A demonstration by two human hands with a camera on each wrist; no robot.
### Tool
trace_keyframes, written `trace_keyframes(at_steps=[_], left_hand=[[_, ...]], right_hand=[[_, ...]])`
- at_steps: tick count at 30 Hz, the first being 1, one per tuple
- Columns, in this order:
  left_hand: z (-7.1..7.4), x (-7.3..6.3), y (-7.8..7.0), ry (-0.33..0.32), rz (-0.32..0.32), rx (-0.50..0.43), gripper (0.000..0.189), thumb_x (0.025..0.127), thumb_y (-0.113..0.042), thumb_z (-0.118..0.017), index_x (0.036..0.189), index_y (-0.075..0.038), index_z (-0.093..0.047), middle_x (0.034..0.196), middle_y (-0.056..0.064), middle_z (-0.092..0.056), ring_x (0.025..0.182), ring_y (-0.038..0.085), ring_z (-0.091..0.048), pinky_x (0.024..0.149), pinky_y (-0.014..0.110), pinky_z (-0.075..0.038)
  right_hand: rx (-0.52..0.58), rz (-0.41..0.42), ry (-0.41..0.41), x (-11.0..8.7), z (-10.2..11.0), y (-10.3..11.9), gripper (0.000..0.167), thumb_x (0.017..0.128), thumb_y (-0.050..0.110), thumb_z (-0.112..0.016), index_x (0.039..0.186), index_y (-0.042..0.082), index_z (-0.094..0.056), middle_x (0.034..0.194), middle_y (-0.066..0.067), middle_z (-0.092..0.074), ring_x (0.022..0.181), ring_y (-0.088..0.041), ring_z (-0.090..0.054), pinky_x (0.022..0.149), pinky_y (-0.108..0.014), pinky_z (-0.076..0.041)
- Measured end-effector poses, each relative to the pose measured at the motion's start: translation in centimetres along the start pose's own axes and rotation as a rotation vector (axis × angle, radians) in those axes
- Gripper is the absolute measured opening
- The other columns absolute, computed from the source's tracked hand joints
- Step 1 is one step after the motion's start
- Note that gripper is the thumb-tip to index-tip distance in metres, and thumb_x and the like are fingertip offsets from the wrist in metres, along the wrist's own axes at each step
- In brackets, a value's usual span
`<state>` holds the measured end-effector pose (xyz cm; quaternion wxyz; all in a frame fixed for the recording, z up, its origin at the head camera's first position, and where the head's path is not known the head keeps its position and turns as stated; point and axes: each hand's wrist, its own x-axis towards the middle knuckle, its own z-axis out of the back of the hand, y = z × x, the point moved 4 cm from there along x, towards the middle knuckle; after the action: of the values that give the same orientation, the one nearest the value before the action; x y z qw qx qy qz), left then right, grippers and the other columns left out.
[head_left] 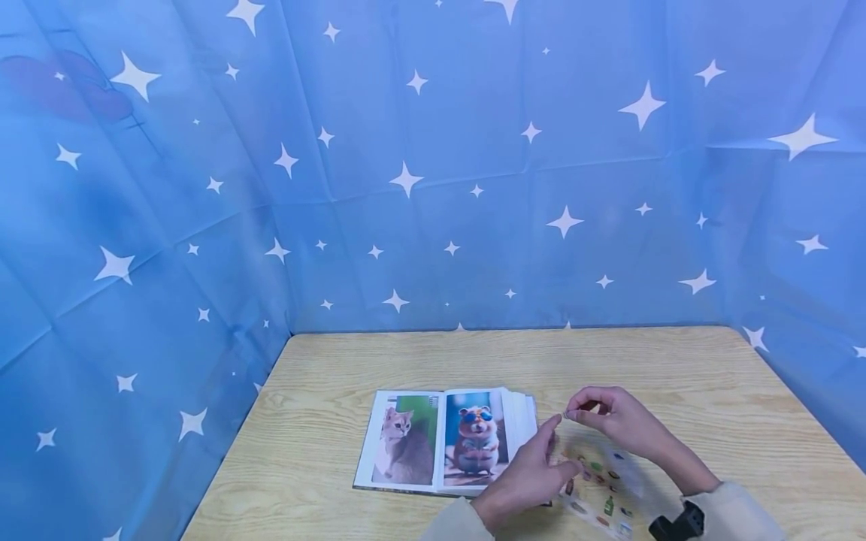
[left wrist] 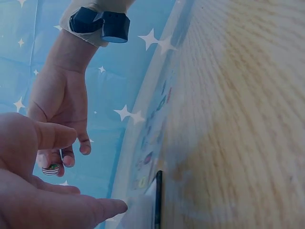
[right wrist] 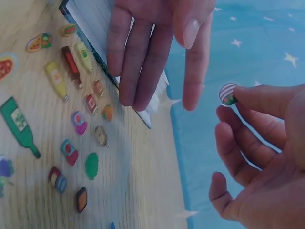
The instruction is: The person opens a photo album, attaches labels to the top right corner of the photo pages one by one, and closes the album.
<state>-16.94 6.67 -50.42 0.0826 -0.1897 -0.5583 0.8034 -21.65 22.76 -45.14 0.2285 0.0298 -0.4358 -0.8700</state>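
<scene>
My right hand (head_left: 625, 424) pinches a small round sticker (right wrist: 228, 94) between thumb and forefinger, above the table. The sticker has pale and dark stripes and a bit of green. My left hand (head_left: 531, 473) is held out beside it, fingers extended and nothing in them, overlapping the right edge of an open photo album (head_left: 365, 454) in the head view. A clear sticker sheet (head_left: 632, 477) lies on the table under both hands, carrying several food and bottle stickers, among them a green bottle sticker (right wrist: 20, 125).
The album shows a cat photo (head_left: 406, 447) on its left page and a photo of a hamster in sunglasses (head_left: 476, 439) on the right. The wooden table (head_left: 325, 368) is backed by a blue curtain (head_left: 473, 218) with white stars. A black device (head_left: 679, 521) sits on the right wrist.
</scene>
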Motion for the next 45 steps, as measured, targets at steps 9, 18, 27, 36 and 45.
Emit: trace_keyframes(at_steps=[9, 18, 27, 36, 45], left_hand=[[1.9, -0.9, -0.9, -0.033, -0.088, -0.040, 0.052, 0.091, -0.029, -0.068, 0.140, -0.027, -0.051, 0.145, -0.002, -0.052, 0.136, 0.020, -0.047, 0.111, 0.036, -0.040], [4.9, -1.9, -0.5, -0.046, -0.227, 0.001, 0.036, 0.096, -0.024, -0.063, 0.132, -0.024, -0.060, 0.138, -0.009, -0.055, 0.134, 0.018, -0.048, 0.112, 0.031, -0.040], [8.1, -3.0, 0.6, -0.077, -0.329, 0.300, 0.044, 0.097, -0.025, -0.063, 0.138, -0.014, -0.055, 0.131, 0.006, -0.060, 0.120, 0.019, -0.056, 0.105, 0.034, -0.044], [10.0, -3.6, 2.3, -0.068, -0.374, 0.560, 0.050, 0.096, -0.021, -0.060, 0.144, -0.014, -0.051, 0.154, 0.018, -0.039, 0.144, 0.036, -0.034, 0.115, 0.052, -0.032], [9.7, -4.2, 3.5, 0.064, -0.364, 0.874, 0.058, 0.102, -0.042, -0.049, 0.153, -0.017, -0.039, 0.160, 0.023, -0.024, 0.148, 0.043, -0.019, 0.117, 0.057, -0.024]], right_hand=[[0.012, -0.069, -0.022, 0.2, 0.2, -0.4, 0.010, 0.097, 0.019, -0.064, 0.095, 0.013, -0.072, 0.095, 0.000, -0.070, 0.087, -0.005, -0.060, 0.070, -0.027, -0.047], [0.033, -0.094, -0.013, 0.3, 0.0, -0.5, 0.012, 0.097, 0.019, -0.064, 0.096, 0.010, -0.071, 0.096, -0.009, -0.069, 0.083, -0.010, -0.060, 0.066, -0.026, -0.047], [0.084, -0.050, 0.029, 0.6, -0.2, -0.8, 0.018, 0.100, 0.017, -0.059, 0.102, 0.003, -0.070, 0.101, -0.016, -0.069, 0.087, -0.021, -0.065, 0.069, -0.031, -0.053], [0.098, -0.052, 0.055, 1.2, -0.8, -0.9, 0.019, 0.100, 0.019, -0.060, 0.104, 0.003, -0.070, 0.101, -0.015, -0.069, 0.088, -0.022, -0.065, 0.072, -0.033, -0.055], [0.113, -0.045, 0.067, 1.9, -1.7, -0.5, 0.012, 0.097, 0.015, -0.063, 0.100, 0.006, -0.071, 0.098, -0.010, -0.069, 0.085, -0.012, -0.062, 0.071, -0.026, -0.053]])
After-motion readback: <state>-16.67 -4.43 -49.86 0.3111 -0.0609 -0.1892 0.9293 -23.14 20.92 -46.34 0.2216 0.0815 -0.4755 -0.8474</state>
